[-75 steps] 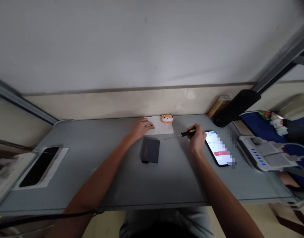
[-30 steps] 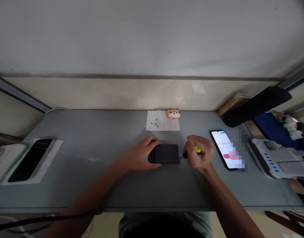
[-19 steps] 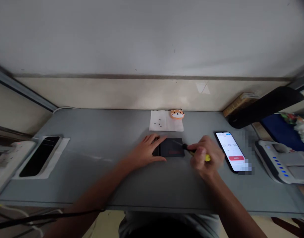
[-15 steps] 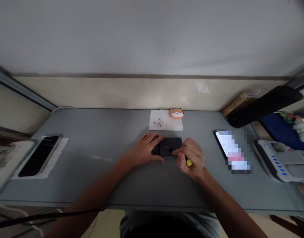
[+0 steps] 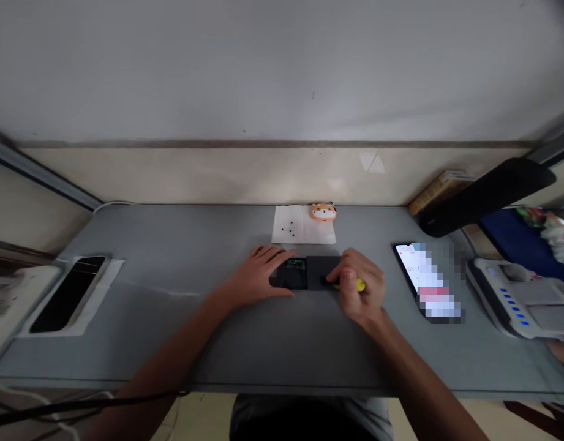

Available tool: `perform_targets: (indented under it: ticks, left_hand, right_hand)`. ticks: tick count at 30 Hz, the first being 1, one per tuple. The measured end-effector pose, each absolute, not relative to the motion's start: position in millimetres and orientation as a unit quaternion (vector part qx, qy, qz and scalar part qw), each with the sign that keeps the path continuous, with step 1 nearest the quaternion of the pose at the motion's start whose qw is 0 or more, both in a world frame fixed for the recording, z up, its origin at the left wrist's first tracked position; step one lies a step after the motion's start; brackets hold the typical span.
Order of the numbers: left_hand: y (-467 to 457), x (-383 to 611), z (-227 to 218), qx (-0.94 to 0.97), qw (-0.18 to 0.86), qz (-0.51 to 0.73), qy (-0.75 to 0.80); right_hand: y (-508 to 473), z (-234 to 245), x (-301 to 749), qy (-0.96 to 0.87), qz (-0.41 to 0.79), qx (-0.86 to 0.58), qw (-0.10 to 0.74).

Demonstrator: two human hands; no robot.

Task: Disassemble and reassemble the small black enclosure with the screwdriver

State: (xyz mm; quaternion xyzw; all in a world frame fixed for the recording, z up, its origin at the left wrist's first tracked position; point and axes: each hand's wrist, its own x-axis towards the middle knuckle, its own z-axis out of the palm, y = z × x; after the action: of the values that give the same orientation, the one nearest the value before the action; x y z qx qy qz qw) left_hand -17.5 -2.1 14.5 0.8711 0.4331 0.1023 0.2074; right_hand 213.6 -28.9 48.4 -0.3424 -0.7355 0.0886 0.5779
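Thumb and fingers of my left hand (image 5: 258, 274) straddle the left end of a flat black electronics case (image 5: 294, 280), gripping it against the table. Some green circuit board shows inside its upper part. To the right lies a dark flat cover (image 5: 317, 273), offset from the case so that the inside is exposed. My right hand (image 5: 362, 285) is closed around a screwdriver with a yellow handle (image 5: 360, 285). Its fingertips press near the right end of the cover, and the screwdriver's tip is hidden.
Behind the case, a white paper (image 5: 304, 231) holds several tiny dark screws (image 5: 291, 231) and an orange animal-faced case (image 5: 324, 212). A lit phone (image 5: 426, 282) lies right, near a power strip (image 5: 515, 300) and a black cylinder (image 5: 488, 196). Another phone (image 5: 70, 294) rests at left.
The dark cover has slid right off part of the case, exposing the circuit board. My right hand has moved slightly right with the screwdriver, whose metal shaft no longer shows.
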Motion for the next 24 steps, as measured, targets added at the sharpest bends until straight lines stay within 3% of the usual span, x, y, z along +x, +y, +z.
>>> perform_targets:
  ticks: [12, 18, 24]
  left_hand:
    - [-3.1, -24.2, 16.2, 0.873, 0.193, 0.106, 0.435]
    - [-6.1, -18.5, 17.5, 0.885, 0.182, 0.113, 0.412]
    - [-6.6, -20.0, 18.7, 0.891, 0.164, 0.12, 0.407]
  right_hand:
    - [-20.6, 52.3, 233.6, -0.647, 0.081, -0.405, 0.641]
    - [-20.5, 43.9, 226.1, -0.712, 0.07, -0.379, 0.586]
    - [-18.9, 44.7, 227.1, -0.695, 0.063, -0.4, 0.594]
